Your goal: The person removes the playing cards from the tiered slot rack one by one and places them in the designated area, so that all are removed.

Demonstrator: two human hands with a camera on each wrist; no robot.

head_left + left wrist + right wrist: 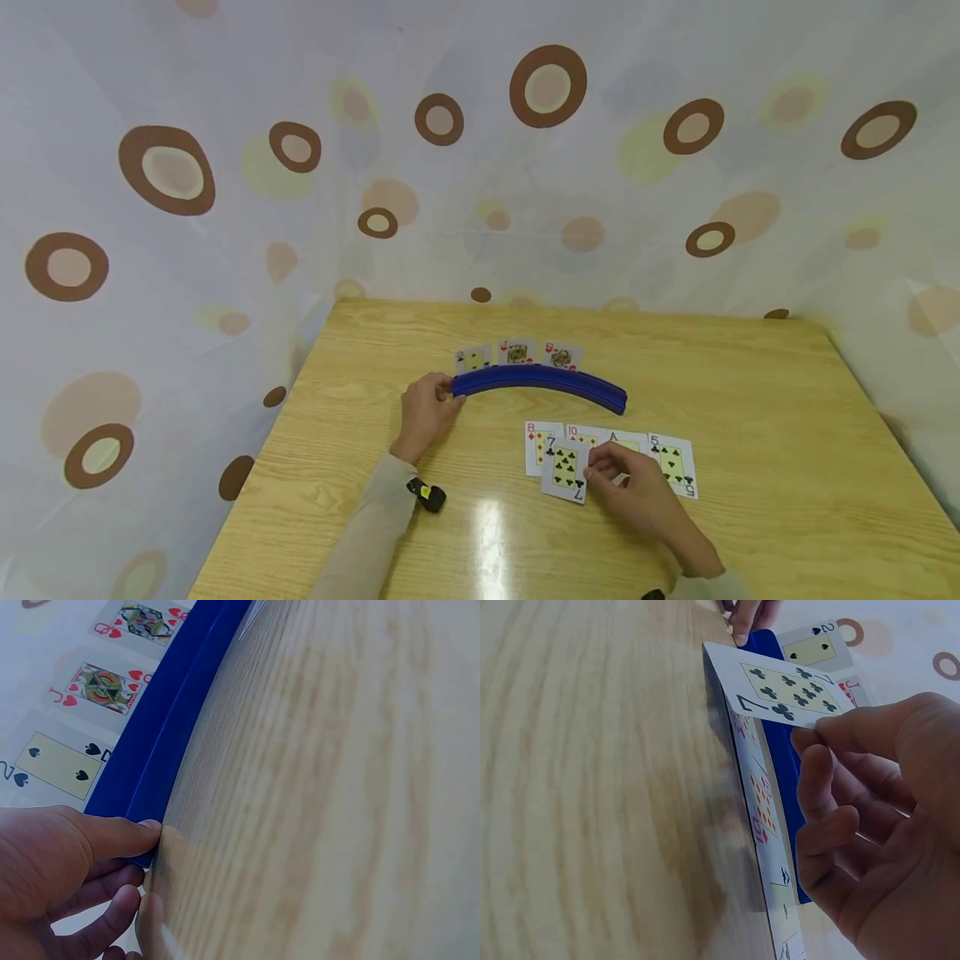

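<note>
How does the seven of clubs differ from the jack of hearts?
The seven of clubs is pinched in the right hand, while the jack of hearts stands in the blue rack. The seven of clubs shows black pips; the jack of hearts has red markings and a picture. Both are playing cards.

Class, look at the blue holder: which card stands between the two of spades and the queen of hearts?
The jack of hearts stands between them, as the left wrist view shows.
</note>
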